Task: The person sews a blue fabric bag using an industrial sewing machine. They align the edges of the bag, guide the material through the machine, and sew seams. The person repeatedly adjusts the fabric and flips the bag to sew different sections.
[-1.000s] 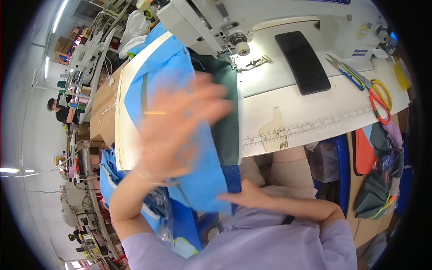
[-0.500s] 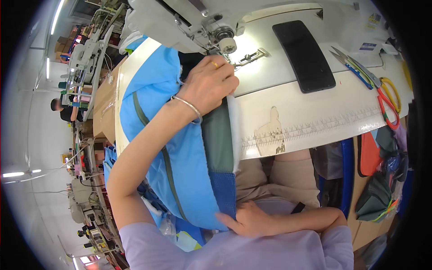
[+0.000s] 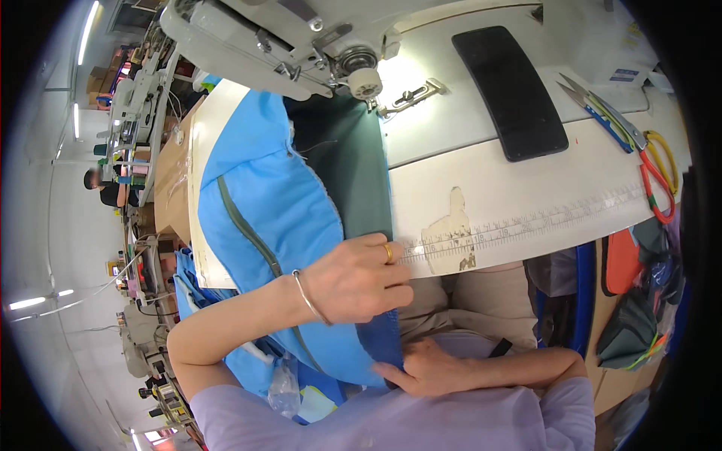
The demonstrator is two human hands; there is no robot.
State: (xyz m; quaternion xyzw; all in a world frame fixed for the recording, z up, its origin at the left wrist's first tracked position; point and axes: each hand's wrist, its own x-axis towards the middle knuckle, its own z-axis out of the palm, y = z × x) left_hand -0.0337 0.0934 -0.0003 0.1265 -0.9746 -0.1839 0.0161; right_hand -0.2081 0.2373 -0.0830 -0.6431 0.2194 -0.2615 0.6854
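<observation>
Blue and dark green fabric (image 3: 293, 203), sewn together with a green strip along the blue part, runs from the sewing machine (image 3: 361, 79) down toward my lap. Its green panel (image 3: 353, 177) lies flat, with the far end under the presser foot. My left hand (image 3: 357, 278), wearing a ring and a bangle, is closed on the fabric's right edge just off the table's front edge. Lower down, my right hand (image 3: 425, 368) pinches the darker blue end at my waist. The fabric hides parts of the fingers of both hands.
On the table right of the machine lie a black phone (image 3: 511, 94) and scissors (image 3: 624, 128) with yellow and red handles. A ruler strip (image 3: 526, 218) runs along the table's front. Fabric pieces (image 3: 632, 323) hang at the right. A person (image 3: 109, 186) sits far left among machines.
My left hand has moved from beside the presser foot down the fabric's edge toward me, uncovering the green panel. The right hand has stayed nearly in place.
</observation>
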